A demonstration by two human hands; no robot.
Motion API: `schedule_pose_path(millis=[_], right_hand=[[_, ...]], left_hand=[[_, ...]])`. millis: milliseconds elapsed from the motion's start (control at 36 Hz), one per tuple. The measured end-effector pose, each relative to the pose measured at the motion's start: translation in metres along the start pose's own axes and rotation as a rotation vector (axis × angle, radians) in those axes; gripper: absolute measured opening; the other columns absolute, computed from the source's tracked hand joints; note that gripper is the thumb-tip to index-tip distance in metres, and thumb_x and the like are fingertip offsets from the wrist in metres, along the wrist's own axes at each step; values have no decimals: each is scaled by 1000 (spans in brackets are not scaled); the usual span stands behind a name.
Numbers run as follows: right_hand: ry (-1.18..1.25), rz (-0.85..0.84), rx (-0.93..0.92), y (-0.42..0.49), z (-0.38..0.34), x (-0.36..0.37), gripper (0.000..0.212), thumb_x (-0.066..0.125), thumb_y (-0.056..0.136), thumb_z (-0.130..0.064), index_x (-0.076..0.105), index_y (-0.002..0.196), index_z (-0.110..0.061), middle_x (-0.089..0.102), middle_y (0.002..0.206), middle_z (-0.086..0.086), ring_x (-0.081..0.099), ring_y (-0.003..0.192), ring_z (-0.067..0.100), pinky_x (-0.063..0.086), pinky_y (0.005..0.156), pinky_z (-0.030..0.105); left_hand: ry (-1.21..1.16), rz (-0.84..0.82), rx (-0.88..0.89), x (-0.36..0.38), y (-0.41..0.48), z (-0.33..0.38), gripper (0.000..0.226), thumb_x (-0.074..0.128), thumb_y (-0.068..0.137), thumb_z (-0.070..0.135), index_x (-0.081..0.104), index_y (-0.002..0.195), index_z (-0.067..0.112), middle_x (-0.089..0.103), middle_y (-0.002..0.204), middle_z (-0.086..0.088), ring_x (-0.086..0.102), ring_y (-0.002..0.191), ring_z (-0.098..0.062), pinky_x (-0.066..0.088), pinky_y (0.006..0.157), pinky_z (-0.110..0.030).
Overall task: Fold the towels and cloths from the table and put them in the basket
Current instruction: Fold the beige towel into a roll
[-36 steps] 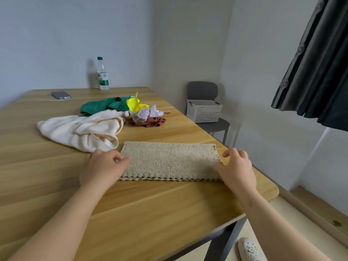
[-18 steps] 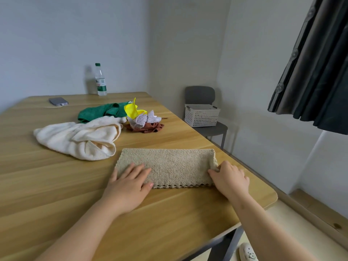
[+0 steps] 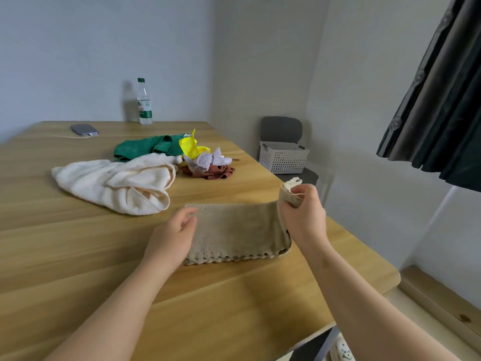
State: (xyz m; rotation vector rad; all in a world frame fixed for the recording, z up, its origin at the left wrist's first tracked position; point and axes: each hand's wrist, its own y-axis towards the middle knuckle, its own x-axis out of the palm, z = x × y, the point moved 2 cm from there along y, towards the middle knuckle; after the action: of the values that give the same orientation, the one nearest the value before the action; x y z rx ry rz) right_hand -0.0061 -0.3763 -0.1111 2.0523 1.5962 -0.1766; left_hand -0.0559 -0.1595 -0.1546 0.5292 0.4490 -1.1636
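Head cam: white basket (image 3: 282, 158) on chair (image 3: 281, 127), inside hidden. Right hand (image 3: 304, 217) fingers gripping beige towel (image 3: 239, 230) by tabletop (image 3: 234, 308) edge, left hand (image 3: 171, 238) fingers loose.

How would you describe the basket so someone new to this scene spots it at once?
Look past the far right edge of the wooden table to the grey chair by the wall. The basket sits on its seat, the only white, perforated box in view.
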Motion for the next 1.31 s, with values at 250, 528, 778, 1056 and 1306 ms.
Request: schedule_pose_path(millis=[250, 528, 778, 1056, 1306], right_hand=[[87, -413, -192, -33, -35, 77, 25, 65, 85, -22, 43, 95, -25, 55, 86, -11, 50, 72, 3, 39, 58, 15], [-46, -346, -233, -27, -28, 57, 11, 50, 95, -24, 56, 105, -24, 59, 83, -15, 53, 66, 0, 48, 61, 26], [-366, -432, -267, -27, 14, 56, 21, 54, 92, -33, 62, 109, -24, 57, 109, -13, 43, 107, 13, 32, 84, 24], [-684, -299, -28, -31, 13, 49, 53, 44, 85, -62, 51, 119, -23, 55, 120, -1, 42, 118, 24, 29, 95, 38], [-593, -443, 88, 4, 16, 22, 8, 55, 82, -27, 50, 85, -22, 54, 75, -7, 55, 83, 18, 41, 87, 37]], left_hand=[[-77, 124, -87, -14, 9, -9, 36, 32, 100, 29, 48, 133, 30, 61, 124, -1, 58, 96, -19, 40, 71, -25], [12, 47, -23, -14, 3, -5, 29, 48, 95, 32, 54, 123, 33, 60, 117, 5, 57, 103, -14, 42, 78, -27], [378, 44, -30, -14, 6, -7, 30, 51, 91, 41, 54, 120, 35, 53, 116, 11, 53, 101, -13, 39, 100, -38], [626, -304, 87, 7, 4, -1, 49, 19, 99, 47, 14, 147, 38, -1, 157, 16, -10, 144, -9, -4, 116, -45], [576, -93, 274, 5, -11, 23, 33, 37, 92, 53, 58, 116, 42, 53, 117, 20, 36, 113, -7, 31, 91, -26]])
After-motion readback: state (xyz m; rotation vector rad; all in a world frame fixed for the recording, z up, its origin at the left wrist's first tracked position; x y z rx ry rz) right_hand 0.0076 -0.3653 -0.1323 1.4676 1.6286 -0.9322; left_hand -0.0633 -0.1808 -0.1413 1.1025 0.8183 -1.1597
